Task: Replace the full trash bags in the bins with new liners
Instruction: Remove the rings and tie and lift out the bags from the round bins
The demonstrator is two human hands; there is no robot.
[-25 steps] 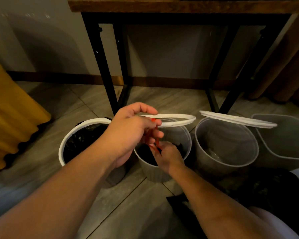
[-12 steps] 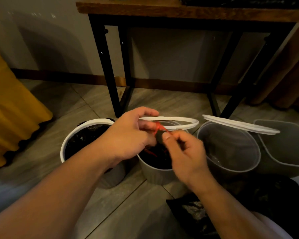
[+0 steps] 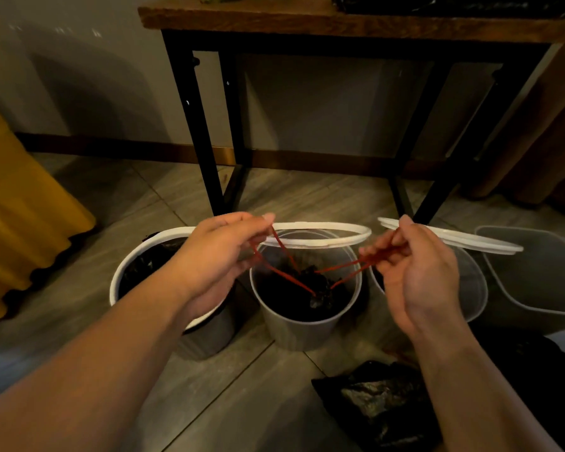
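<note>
Red drawstring [image 3: 346, 264] strands run taut from both hands down to the gathered mouth of a black trash bag [image 3: 307, 288] that sits inside the middle bin [image 3: 307, 327] on the floor; the left hand [image 3: 216, 256], at about 10 o'clock of that bin, has its grip pinching one pair of strands between thumb and fingertips; the right hand [image 3: 418, 272], at about 2 o'clock, has its grip curled round the other pair; a white ring [image 3: 323, 234] lies tilted across the bin's far rim; at 9 o'clock stands a white-rimmed bin [image 3: 134, 265] with a dark liner in it; at 3 o'clock stands a grey bin [image 3: 473, 288] with a white lid ring [image 3: 454, 238] askew on top, and beyond it a squarish bin [image 3: 535, 272]; another black bag [image 3: 379, 402] lies crumpled on the floor at 5 o'clock; a wooden tabletop [image 3: 340, 24] on black legs stands at 12 o'clock.
</note>
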